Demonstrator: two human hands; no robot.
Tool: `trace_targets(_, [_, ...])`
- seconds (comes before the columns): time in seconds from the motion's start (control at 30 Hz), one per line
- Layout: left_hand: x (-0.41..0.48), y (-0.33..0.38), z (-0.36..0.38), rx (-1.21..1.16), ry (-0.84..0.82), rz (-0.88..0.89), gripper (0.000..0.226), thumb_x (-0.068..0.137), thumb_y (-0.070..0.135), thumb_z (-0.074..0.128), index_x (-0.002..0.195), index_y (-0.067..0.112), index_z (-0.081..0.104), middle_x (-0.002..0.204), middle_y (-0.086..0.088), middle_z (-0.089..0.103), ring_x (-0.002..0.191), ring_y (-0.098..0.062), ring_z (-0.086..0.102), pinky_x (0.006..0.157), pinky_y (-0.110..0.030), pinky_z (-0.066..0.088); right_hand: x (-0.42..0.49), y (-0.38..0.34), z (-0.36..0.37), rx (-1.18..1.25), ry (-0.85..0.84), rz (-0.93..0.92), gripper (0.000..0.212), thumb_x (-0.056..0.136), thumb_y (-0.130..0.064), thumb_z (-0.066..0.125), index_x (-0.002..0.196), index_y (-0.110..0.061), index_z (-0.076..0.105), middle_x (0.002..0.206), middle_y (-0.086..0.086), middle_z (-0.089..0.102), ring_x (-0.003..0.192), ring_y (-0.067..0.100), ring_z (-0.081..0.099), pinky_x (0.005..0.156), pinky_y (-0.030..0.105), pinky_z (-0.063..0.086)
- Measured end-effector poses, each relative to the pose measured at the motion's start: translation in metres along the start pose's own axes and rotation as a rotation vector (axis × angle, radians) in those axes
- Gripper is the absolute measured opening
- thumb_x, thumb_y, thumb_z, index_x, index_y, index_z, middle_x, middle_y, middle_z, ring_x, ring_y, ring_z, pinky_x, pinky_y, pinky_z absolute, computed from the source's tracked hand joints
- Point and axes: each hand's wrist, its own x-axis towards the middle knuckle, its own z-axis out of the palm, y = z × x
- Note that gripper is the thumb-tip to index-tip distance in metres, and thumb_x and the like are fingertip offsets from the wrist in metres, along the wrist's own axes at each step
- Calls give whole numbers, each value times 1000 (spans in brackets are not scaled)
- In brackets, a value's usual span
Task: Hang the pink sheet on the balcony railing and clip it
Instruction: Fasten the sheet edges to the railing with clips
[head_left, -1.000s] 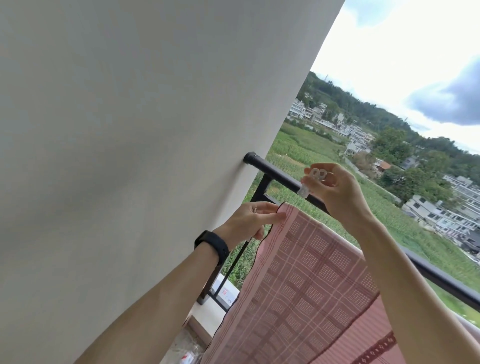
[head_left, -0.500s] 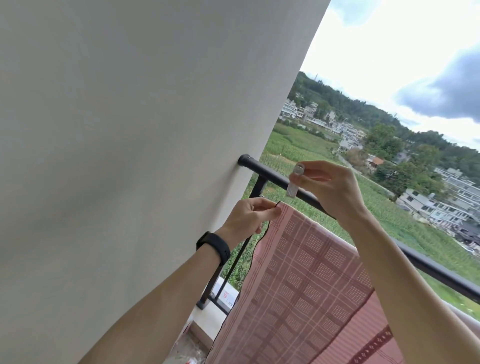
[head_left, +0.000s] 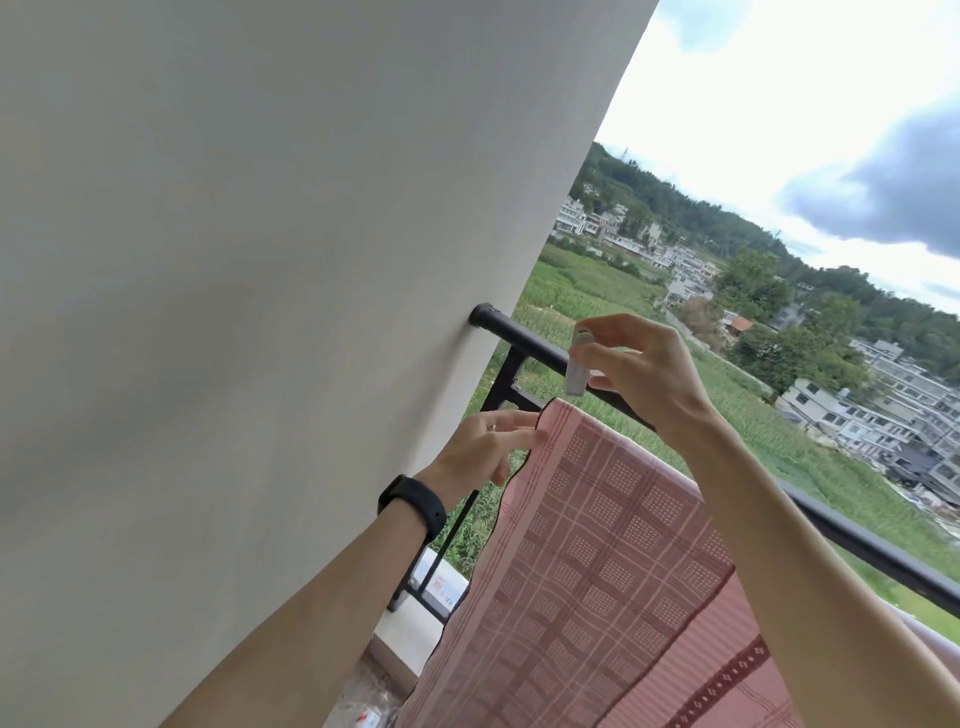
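Plain pale wall (head_left: 234, 312) left; daylight, cloudy sky (head_left: 831, 104), green fields (head_left: 571, 291) beyond.

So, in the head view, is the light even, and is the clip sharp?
Head view: bright sky against a flat grey wall; the clip in the right hand is slightly blurred; the railing tilts from the wide lens.

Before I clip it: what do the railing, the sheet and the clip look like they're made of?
Railing: likely metal tube, matte black paint, round with a wall flange. Pink sheet: thin woven fabric, checked with tiny perforated squares, draping softly. Clip in the right hand: seemingly translucent whitish plastic, slightly glossy.
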Motion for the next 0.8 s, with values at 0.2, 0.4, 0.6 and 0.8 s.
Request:
trace_targets(0.2, [-1,-6,3,22,78,23,27,87,36,72,103,15,75,97,-1,76,44,-9,47,49,-23,44,7,-11,13,-9,-107,-10,16,76,-31,84,89,-35,77,90,-11,78,86,13,74,85,40,61])
trace_targets(0.4, [-2,-10,8,8,128,44,28,88,31,72,105,9,73,86,0,73,42,-5,48,44,-19,41,15,-21,28,-174,-165,-42,18,71,-34,88,87,-35,80,80,-17,77,79,0,72,83,26,58])
trace_targets(0.6, [-1,-8,12,-3,166,58,27,88,26,72,105,5,72,92,-13,73,41,-4,49,45,-20,44,24,-23,38,-352,-231,-80,15,74,-32,87,87,-31,82,79,-15,77,75,-8,67,63,5,43])
trace_targets(0.8, [-4,-4,13,-67,153,43,23,87,24,73,99,5,73,75,1,70,39,-3,48,41,-20,38,29,-17,47,-489,-340,-52,12,78,-28,84,90,-29,82,87,-15,74,81,-2,65,54,2,39])
